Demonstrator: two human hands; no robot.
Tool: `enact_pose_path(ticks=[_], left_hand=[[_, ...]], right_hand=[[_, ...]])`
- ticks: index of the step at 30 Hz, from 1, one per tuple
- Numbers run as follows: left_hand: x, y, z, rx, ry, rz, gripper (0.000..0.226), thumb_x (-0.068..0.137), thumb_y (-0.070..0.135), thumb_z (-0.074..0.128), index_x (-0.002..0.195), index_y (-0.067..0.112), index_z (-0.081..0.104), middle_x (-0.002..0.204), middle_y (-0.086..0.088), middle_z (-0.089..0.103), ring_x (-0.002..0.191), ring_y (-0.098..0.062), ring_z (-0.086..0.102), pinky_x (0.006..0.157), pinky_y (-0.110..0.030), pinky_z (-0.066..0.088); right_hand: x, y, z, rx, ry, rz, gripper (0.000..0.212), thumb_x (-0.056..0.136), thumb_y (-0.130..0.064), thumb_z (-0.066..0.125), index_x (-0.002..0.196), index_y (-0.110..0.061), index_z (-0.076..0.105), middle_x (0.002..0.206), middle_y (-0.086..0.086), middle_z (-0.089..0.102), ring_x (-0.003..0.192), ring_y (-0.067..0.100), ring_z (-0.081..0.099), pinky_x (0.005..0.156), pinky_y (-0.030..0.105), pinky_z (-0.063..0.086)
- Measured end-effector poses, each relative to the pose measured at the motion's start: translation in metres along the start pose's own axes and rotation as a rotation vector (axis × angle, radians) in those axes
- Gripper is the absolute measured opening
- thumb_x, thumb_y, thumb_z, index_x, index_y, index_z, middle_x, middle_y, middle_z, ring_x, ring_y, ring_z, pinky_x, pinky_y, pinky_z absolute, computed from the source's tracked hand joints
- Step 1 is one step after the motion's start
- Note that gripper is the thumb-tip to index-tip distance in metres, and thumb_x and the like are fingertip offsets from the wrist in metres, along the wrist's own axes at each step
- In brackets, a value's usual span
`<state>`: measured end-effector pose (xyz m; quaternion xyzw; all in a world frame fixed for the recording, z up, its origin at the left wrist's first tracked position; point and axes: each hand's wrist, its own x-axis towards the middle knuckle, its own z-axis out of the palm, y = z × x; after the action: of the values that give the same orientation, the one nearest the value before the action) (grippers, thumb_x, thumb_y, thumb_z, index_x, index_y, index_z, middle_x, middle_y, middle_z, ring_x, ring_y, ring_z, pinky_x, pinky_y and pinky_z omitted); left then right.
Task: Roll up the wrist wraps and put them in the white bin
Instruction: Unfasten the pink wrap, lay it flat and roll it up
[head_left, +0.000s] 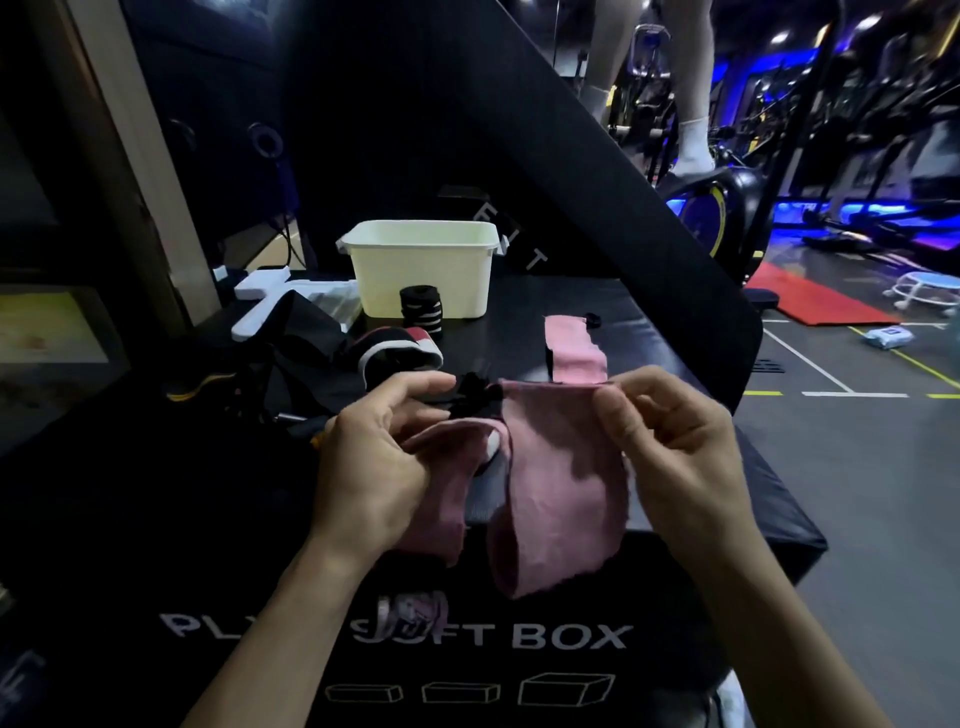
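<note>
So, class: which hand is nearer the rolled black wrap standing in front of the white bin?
Left. The left hand is just below the rolled black wrap; the right hand is farther off to its right.

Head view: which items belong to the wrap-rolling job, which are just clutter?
Job:
pink wrap, held by left hand and right hand
second pink wrap
black-red wrap
rolled black wrap
white bin

Clutter:
black bag
white cross piece
soft box, only the work surface

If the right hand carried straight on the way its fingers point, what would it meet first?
Probably the left hand: the right hand points left across the pink wrist wrap that both hold. Depth is unclear.
</note>
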<state>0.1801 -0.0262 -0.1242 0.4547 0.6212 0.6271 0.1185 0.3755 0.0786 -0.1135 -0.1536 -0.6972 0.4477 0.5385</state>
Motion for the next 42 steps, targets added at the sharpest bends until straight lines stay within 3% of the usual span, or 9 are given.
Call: enact_pose_path(ticks=[1,5,11,15,21,25,28,33,42], left_hand=[[0.001,0.0,0.0,0.004,0.0,-0.01,0.06,0.051,0.039,0.101,0.104,0.032,0.073,0.08,0.01,0.078,0.077,-0.003,0.074,0.071,-0.016,0.057],[0.005,-0.004,-0.001,0.051,-0.003,-0.023,0.047,0.073,-0.016,0.079,0.095,0.025,0.075,0.075,0.007,0.078,0.072,-0.004,0.074,0.068,-0.016,0.055],[0.003,-0.001,-0.004,0.173,-0.024,0.014,0.026,0.068,0.005,0.089,0.074,0.029,0.079,0.072,0.014,0.077,0.069,0.001,0.072,0.065,-0.017,0.055],[0.01,-0.008,-0.024,0.03,0.024,0.015,0.016,0.067,0.019,0.093,0.075,0.023,0.079,0.071,0.003,0.077,0.064,-0.004,0.066,0.059,-0.016,0.051],[0.012,-0.013,-0.031,0.073,-0.17,-0.016,0.007,0.084,0.031,0.078,0.086,0.024,0.079,0.077,0.003,0.077,0.071,-0.005,0.064,0.066,-0.026,0.052],[0.011,-0.01,-0.036,0.249,-0.191,-0.12,0.031,0.076,0.05,0.079,0.067,0.02,0.076,0.055,0.014,0.064,0.048,0.002,0.051,0.051,-0.015,0.04],[0.008,-0.004,-0.031,0.165,-0.385,-0.21,0.027,0.075,0.044,0.083,0.073,0.017,0.08,0.073,0.002,0.078,0.067,-0.004,0.072,0.064,-0.011,0.049],[0.018,-0.012,-0.025,-0.024,-0.637,-0.312,0.013,0.086,0.022,0.08,0.094,0.013,0.08,0.088,-0.007,0.078,0.081,-0.01,0.07,0.074,-0.017,0.053],[0.065,-0.002,0.07,-0.472,-0.518,-0.423,0.018,0.097,0.011,0.063,0.11,-0.002,0.066,0.084,-0.008,0.066,0.07,-0.014,0.059,0.062,-0.019,0.05]], right_hand=[[0.0,0.0,-0.001,0.035,0.05,0.01,0.015,0.092,-0.027,0.066,0.079,-0.019,0.069,0.067,-0.008,0.061,0.061,0.005,0.051,0.054,0.018,0.041],[0.004,0.006,-0.013,0.086,0.253,0.109,0.02,0.095,-0.029,0.062,0.08,-0.018,0.068,0.068,-0.005,0.057,0.064,0.008,0.046,0.056,0.02,0.037],[0.01,0.017,-0.017,0.156,0.354,0.153,0.023,0.093,-0.035,0.063,0.077,-0.02,0.069,0.073,-0.006,0.061,0.071,0.009,0.049,0.062,0.02,0.042],[0.023,0.015,-0.053,0.289,0.582,0.228,0.038,0.072,-0.056,0.073,0.077,-0.019,0.067,0.071,-0.009,0.062,0.065,0.004,0.051,0.058,0.018,0.043],[0.022,0.017,-0.051,0.415,0.519,0.345,0.03,0.105,-0.028,0.053,0.075,-0.021,0.049,0.051,-0.009,0.033,0.038,0.001,0.03,0.036,0.015,0.024],[0.031,0.011,-0.064,0.444,0.644,0.345,0.02,0.104,-0.024,0.056,0.084,-0.024,0.052,0.058,-0.012,0.056,0.047,0.0,0.054,0.043,0.012,0.04],[0.047,0.013,-0.072,0.461,0.685,0.327,0.016,0.104,-0.022,0.056,0.088,-0.024,0.052,0.062,-0.011,0.065,0.054,0.005,0.065,0.054,0.017,0.053],[0.098,0.021,-0.083,0.38,0.655,0.322,0.015,0.105,-0.023,0.055,0.091,-0.025,0.05,0.064,-0.008,0.068,0.057,0.009,0.07,0.058,0.025,0.059],[0.206,0.065,-0.109,0.223,0.551,0.344,0.017,0.106,-0.018,0.052,0.091,-0.022,0.047,0.081,0.006,0.06,0.062,0.019,0.074,0.065,0.036,0.064]])
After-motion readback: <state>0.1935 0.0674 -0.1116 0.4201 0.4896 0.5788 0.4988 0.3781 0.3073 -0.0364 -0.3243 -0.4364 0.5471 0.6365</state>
